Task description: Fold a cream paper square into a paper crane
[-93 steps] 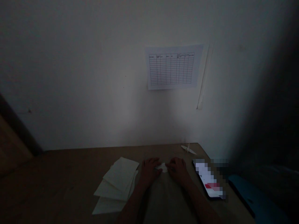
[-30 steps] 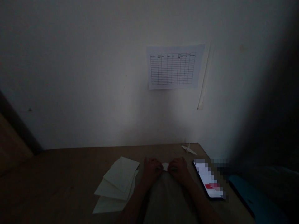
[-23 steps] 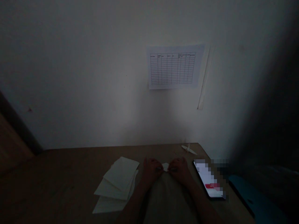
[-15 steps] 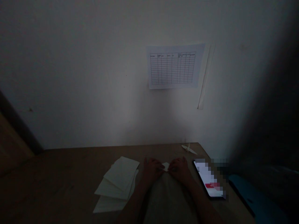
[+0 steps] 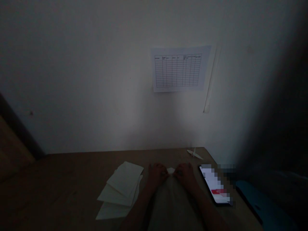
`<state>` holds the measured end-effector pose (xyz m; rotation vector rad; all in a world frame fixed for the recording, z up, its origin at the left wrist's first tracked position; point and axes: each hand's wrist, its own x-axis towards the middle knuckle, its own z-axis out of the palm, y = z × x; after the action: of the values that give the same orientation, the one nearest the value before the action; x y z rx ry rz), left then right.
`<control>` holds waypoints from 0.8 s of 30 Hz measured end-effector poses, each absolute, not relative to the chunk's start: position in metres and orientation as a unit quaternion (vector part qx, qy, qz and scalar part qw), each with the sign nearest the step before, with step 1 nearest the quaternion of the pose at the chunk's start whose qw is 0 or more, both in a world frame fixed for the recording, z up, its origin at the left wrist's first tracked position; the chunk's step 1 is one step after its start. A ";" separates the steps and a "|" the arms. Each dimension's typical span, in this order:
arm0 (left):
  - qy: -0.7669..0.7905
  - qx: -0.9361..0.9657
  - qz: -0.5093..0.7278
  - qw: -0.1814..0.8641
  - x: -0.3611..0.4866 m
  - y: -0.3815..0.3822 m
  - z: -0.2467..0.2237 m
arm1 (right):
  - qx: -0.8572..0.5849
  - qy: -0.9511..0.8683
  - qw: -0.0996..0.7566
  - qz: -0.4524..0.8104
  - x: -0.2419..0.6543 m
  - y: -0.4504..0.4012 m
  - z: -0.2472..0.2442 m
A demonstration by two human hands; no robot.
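Brown tabletop (image 5: 72,179) runs across in dim light, against a pale wall (image 5: 96,80). At left, loose pale sheets (image 5: 124,183) overlap beside your left forearm. Next comes your left hand (image 5: 157,175), fingers curled in, pinching one side of a small white paper (image 5: 171,170) low over the tabletop. Your right hand (image 5: 184,174) pinches the opposite side; the thumbs nearly meet. You appear to be shaping a fold; the next move likely calls for light, even pressure from both hands so the edges stay aligned. Farther right, a folded paper figure (image 5: 194,154) with pointed ends sits near the back edge, and a lit phone (image 5: 214,184) lies nearer you.
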<state>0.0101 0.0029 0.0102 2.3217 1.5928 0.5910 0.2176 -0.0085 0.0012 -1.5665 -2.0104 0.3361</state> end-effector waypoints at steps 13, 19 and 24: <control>0.575 0.780 0.209 0.131 0.016 0.000 0.015 | -0.637 -0.709 0.286 0.099 0.211 -0.006 -0.012; 0.596 0.769 0.197 0.116 0.019 0.001 0.013 | -0.631 -0.714 0.284 0.103 0.212 -0.004 -0.013; 0.600 0.765 0.203 0.116 0.020 0.001 0.012 | -0.632 -0.719 0.272 0.096 0.211 -0.004 -0.014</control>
<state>0.0198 0.0011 0.0118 2.2399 1.7571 0.5951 0.2108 -0.0042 -0.0136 -1.7018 -1.9351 0.2586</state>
